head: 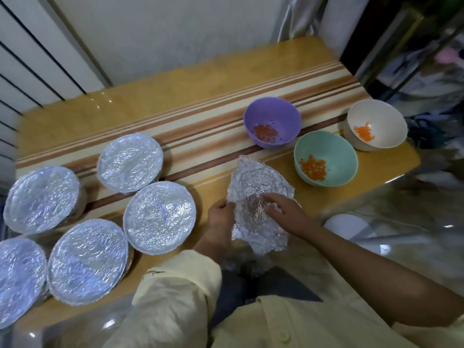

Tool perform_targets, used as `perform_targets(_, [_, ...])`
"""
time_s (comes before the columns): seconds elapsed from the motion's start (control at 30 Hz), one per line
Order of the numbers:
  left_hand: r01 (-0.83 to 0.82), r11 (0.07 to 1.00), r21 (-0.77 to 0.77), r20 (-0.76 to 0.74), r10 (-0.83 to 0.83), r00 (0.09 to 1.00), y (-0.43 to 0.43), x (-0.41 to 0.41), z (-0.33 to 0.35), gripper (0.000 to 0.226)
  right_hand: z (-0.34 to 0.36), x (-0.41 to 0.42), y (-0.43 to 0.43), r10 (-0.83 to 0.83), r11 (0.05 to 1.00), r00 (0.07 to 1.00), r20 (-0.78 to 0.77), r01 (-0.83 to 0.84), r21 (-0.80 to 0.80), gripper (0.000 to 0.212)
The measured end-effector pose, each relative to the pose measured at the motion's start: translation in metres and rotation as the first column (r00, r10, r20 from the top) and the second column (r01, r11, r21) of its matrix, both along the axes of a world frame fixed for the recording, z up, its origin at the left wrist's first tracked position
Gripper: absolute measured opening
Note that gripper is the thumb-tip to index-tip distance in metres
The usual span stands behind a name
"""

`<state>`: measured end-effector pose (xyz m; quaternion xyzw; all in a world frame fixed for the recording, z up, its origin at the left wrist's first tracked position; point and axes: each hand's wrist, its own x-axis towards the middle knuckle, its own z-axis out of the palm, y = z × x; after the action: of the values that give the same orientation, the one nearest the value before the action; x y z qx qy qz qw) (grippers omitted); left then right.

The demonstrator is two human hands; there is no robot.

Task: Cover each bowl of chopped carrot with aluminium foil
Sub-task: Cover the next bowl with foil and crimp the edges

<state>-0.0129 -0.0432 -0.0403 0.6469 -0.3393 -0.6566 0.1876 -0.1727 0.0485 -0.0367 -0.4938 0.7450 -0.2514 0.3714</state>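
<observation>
Now left hand (221,216), right hand (283,209), holding foil (258,180)

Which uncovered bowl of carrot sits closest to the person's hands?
The mint-green bowl; the purple bowl and white bowl stand farther back.

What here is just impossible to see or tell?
Head view:
- Contents of the five covered bowls: foil hides them.
- Lower-left covered bowl: cut off by the frame's edge.
- Right hand on the foil sheet: blurred, grip unclear.
- Clutter at far right: too blurred.
</observation>
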Motion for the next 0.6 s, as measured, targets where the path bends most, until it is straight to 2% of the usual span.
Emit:
perform_targets(0.1, [-0.012, 0.998, -0.059, -0.023, 0.011, 1.0, -0.016, 0.008, 0.012, 0.024, 0.013, 0.005, -0.006, -0.169, 0.974, 0.984, -0.047, 0.16, -0.158, 0.048])
perform_targets(0.2, [-0.036, 0.997, -0.066, -0.065, 0.032, 0.997, -0.026, 0.01, 0.021, 0.024, 0.036, 0.01, -0.019, -0.333, 0.919, 0.938, 0.099, 0.346, -0.191, 0.062])
perform_targets(0.27, [-0.103, 0.994, -0.036, -0.131, 0.098, 0.987, -0.029, 0.006, 0.028, 0.021, 0.043, 0.007, -0.03, -0.429, 0.878, 0.861, 0.274, 0.469, -0.097, 0.071])
perform_targets(0.37, [-0.177, 0.984, 0.029, -0.259, 0.178, 0.949, -0.032, -0.001, 0.03, 0.029, 0.047, -0.009, -0.049, -0.527, 0.814, 0.644, 0.555, 0.571, 0.11, 0.073])
perform_targets(0.4, [-0.181, 0.982, 0.06, -0.305, 0.191, 0.933, -0.033, -0.005, 0.028, 0.029, 0.046, -0.016, -0.05, -0.538, 0.806, 0.602, 0.59, 0.572, 0.153, 0.075])
perform_targets(0.43, [-0.168, 0.982, 0.084, -0.333, 0.187, 0.924, -0.034, -0.008, 0.025, 0.028, 0.043, -0.025, -0.049, -0.53, 0.817, 0.606, 0.592, 0.552, 0.167, 0.077])
perform_targets(0.5, [-0.109, 0.99, 0.084, -0.323, 0.131, 0.938, -0.031, -0.015, 0.026, 0.028, 0.049, -0.038, -0.045, -0.499, 0.848, 0.647, 0.576, 0.503, 0.169, 0.059])
perform_targets(0.57, [-0.047, 0.998, 0.035, -0.253, 0.054, 0.966, -0.027, -0.023, 0.029, 0.03, 0.052, -0.052, -0.042, -0.482, 0.852, 0.628, 0.611, 0.499, 0.159, 0.027])
perform_targets(0.6, [-0.023, 1.0, -0.01, -0.203, 0.02, 0.979, -0.025, -0.026, 0.029, 0.032, 0.053, -0.06, -0.042, -0.482, 0.843, 0.613, 0.626, 0.518, 0.142, 0.021])
